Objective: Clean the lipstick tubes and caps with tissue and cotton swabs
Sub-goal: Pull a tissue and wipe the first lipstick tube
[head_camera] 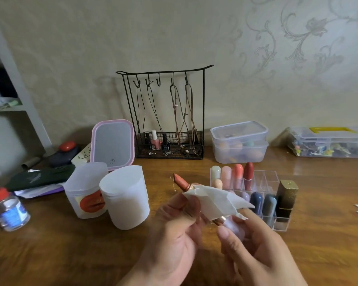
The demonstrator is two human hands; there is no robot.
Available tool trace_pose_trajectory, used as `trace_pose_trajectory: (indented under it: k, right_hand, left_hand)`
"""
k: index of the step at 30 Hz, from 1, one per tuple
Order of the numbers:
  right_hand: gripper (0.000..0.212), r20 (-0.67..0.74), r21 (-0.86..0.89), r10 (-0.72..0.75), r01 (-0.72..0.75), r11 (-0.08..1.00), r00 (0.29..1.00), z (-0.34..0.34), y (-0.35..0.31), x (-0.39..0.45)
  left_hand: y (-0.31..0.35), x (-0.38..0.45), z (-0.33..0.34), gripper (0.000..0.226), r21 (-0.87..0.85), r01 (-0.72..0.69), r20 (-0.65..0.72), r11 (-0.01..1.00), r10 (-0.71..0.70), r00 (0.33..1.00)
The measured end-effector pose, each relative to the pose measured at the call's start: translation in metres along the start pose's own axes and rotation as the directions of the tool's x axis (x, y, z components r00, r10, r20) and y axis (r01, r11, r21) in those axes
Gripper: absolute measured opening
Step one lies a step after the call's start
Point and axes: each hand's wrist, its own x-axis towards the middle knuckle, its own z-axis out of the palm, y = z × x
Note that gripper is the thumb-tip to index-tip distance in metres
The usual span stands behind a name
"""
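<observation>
Just in front of the clear organizer (267, 182), the left hand (174, 230) pinches a white tissue (215, 200) wrapped round an open lipstick (181, 181), while the right hand (254, 244) grips the tube's lower end, bullet pointing away from the organizer

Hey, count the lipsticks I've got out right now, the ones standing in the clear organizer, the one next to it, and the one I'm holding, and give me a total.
Standing in the clear organizer: 8
Gold-capped lipstick at the organizer's right end, in or beside it (cannot tell): 1
Uncapped lipstick held in both hands, tissue wrapped around it: 1
Total: 10
</observation>
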Motion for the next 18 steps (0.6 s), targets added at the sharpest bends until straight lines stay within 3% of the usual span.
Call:
trace_pose_trajectory:
  k: [3, 6, 8, 9, 11, 13, 15, 17, 18]
  right_hand:
    - [0.045, 0.214, 0.319, 0.189, -0.251, 0.914, 0.958, 0.005, -0.005, -0.001]
    - [0.071, 0.439, 0.460, 0.126, -0.343, 0.819, 0.890, -0.003, -0.003, -0.009]
    - [0.071, 0.436, 0.424, 0.047, -0.252, 0.870, 0.899, -0.006, -0.002, -0.005]
    - [0.073, 0.434, 0.415, 0.103, -0.300, 0.859, 0.895, -0.002, -0.001, 0.002]
    - [0.077, 0.242, 0.408, 0.096, -0.191, 0.893, 0.965, 0.003, 0.003, 0.003]
    - [0.074, 0.144, 0.378, 0.029, -0.082, 0.922, 0.989, 0.009, -0.002, 0.001]
    - [0.071, 0.246, 0.409, 0.106, -0.203, 0.890, 0.963, 0.008, -0.003, 0.001]
    - [0.070, 0.385, 0.439, 0.233, -0.399, 0.805, 0.893, -0.001, -0.002, -0.003]
    - [0.072, 0.451, 0.468, 0.218, -0.437, 0.768, 0.866, -0.003, -0.003, -0.005]
  left_hand:
    - [0.004, -0.001, 0.000, 0.036, -0.027, -0.009, 0.063, 1.000, 0.011, 0.998]
    - [0.006, -0.001, 0.001, 0.025, -0.087, 0.047, 0.134, 0.995, -0.035, 0.990]
    - [0.004, -0.002, 0.000, 0.023, -0.102, 0.044, 0.141, 0.994, -0.030, 0.990]
    - [0.003, -0.002, 0.000, 0.023, -0.096, 0.021, 0.128, 0.995, -0.009, 0.992]
    - [0.002, -0.002, 0.000, 0.027, -0.067, -0.036, 0.081, 0.997, 0.042, 0.996]
    - [0.003, -0.002, 0.000, 0.029, -0.072, -0.052, 0.075, 0.996, 0.058, 0.996]
    - [0.003, -0.002, -0.001, 0.024, -0.091, -0.040, 0.109, 0.995, 0.050, 0.993]
    - [0.004, -0.002, -0.002, 0.022, -0.083, 0.008, 0.155, 0.997, 0.004, 0.988]
    - [0.004, -0.002, -0.002, 0.022, -0.085, 0.022, 0.176, 0.996, -0.006, 0.984]
